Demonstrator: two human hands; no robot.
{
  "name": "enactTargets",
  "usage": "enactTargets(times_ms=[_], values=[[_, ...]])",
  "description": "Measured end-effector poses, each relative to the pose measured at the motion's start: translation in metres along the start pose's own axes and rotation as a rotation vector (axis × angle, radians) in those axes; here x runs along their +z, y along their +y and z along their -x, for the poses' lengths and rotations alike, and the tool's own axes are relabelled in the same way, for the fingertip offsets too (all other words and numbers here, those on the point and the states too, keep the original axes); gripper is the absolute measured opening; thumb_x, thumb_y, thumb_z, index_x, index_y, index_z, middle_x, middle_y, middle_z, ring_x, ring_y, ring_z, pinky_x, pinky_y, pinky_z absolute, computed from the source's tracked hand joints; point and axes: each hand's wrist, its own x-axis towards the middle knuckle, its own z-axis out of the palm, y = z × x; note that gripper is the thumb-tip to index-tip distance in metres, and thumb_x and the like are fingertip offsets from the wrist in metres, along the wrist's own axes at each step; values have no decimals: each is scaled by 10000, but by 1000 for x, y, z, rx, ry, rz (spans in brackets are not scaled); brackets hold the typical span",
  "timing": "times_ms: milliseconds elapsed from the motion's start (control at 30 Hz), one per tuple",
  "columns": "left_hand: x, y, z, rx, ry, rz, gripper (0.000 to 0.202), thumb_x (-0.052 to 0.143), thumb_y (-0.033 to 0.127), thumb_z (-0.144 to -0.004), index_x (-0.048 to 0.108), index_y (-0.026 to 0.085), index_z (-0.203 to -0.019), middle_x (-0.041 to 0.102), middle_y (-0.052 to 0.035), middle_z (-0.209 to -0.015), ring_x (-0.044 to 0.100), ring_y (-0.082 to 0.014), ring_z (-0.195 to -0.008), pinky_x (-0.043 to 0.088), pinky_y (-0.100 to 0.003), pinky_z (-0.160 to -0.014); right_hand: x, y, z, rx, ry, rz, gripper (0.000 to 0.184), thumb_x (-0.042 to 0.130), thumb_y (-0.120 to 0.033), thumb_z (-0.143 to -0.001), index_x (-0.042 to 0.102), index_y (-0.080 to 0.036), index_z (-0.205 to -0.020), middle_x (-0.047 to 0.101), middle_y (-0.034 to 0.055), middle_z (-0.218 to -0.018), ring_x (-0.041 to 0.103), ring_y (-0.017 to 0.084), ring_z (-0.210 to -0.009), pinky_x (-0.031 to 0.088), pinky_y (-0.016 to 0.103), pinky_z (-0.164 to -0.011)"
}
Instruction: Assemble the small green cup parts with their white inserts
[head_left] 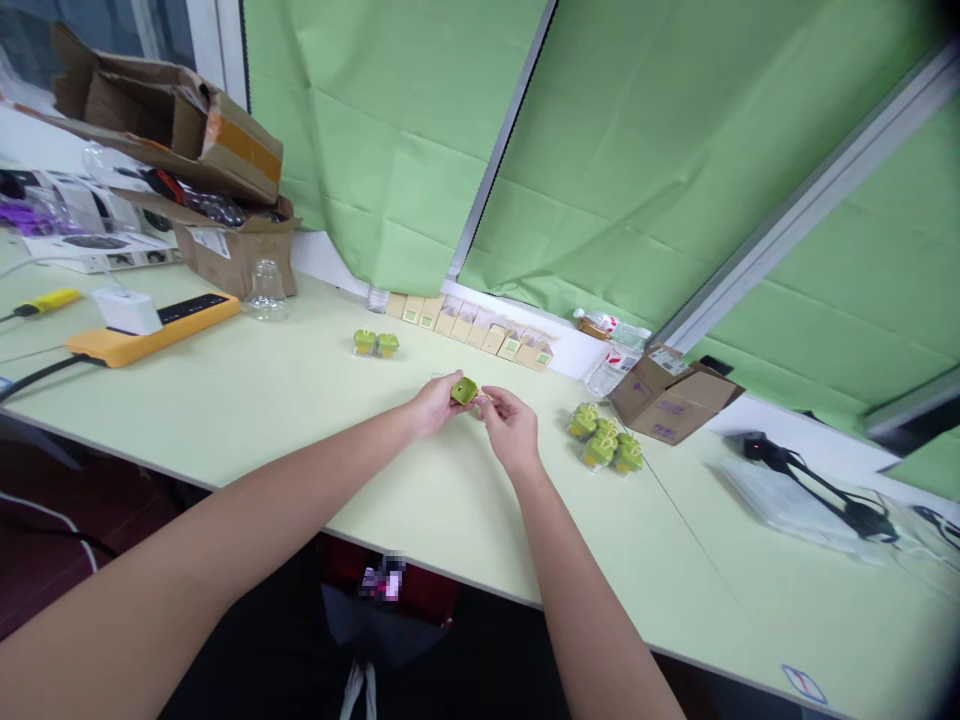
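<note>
My left hand [436, 402] has its fingers closed around a small green lid [464, 391], tilted so that its hollow side faces me. Close beside it, my right hand [511, 425] pinches a thin pale piece, perhaps a cord, at the lid's right edge; the fingers partly hide it. To the right on the table sits a cluster of several small clear containers with green lids [604, 440] and light cord loops on top. Two similar green-topped containers [375, 344] stand farther back on the left.
Small cardboard boxes [469, 325] line the table's back edge. At left are a glass jar [266, 290], an orange power strip [172, 325] and stacked open cartons [232, 250]. Plastic bottles [611, 370], a carton [671, 400] and a black cabled device [817, 485] occupy the right.
</note>
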Motion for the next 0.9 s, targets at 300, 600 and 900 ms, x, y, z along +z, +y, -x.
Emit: enactTargets(times_ms=[300, 600, 900], values=[[-2, -6, 3, 42, -263, -50, 180, 555, 262, -917, 623, 129, -817, 606, -49, -779, 602, -142, -756, 521, -291, -796, 5, -2, 4, 52, 57, 125, 292, 610, -416, -815, 713, -228, -1013, 747, 34, -882, 662, 161, -599, 546, 301, -617], [6, -12, 10, 54, -191, -98, 134, 676, 253, -845, 612, 135, -856, 585, -30, -767, 591, -130, -717, 478, -267, -674, 10, -7, 7, 111, 99, 175, 270, 571, -371, -802, 777, -261, -937, 754, -11, -826, 642, 165, -592, 532, 294, -614], [10, -18, 12, 107, -95, -197, 181, 661, 309, -871, 564, 156, -882, 648, -49, -848, 646, -151, -787, 505, -297, -750, 18, -5, 11, 66, 127, 254, 297, 524, -424, -846, 748, -255, -942, 747, 26, -846, 672, 191, -695, 513, 281, -634]])
